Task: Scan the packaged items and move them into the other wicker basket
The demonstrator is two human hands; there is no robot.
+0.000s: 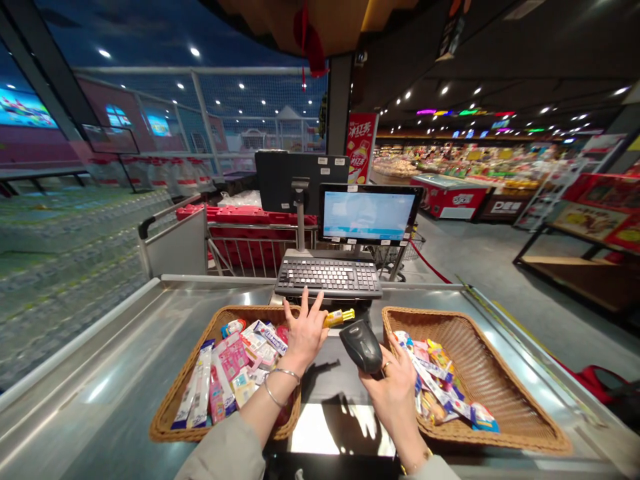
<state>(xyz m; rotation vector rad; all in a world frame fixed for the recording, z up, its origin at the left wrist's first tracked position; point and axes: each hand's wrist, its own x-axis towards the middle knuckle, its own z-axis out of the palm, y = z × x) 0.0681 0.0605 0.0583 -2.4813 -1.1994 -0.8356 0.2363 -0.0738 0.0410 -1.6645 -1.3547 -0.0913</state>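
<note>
My left hand (303, 330) is raised over the steel checkout counter (100, 387), pinching a small yellow tube (339, 317) between thumb and finger, the other fingers spread upward. My right hand (395, 390) grips a dark handheld barcode scanner (362, 345), its head aimed toward the yellow tube, a short gap between them. A wicker basket (173, 407) of small packaged snacks sits to the left, partly under my left wrist. A second wicker basket (500, 393) with several wrapped items lies to the right of my right hand.
A black keyboard (329, 276) and a lit till screen (367, 215) stand just beyond my hands, with a second monitor's back (300, 179) behind. Red shopping baskets (240, 215) and a metal rail lie further back. Store aisles and a chest freezer (450, 197) stretch away on the right.
</note>
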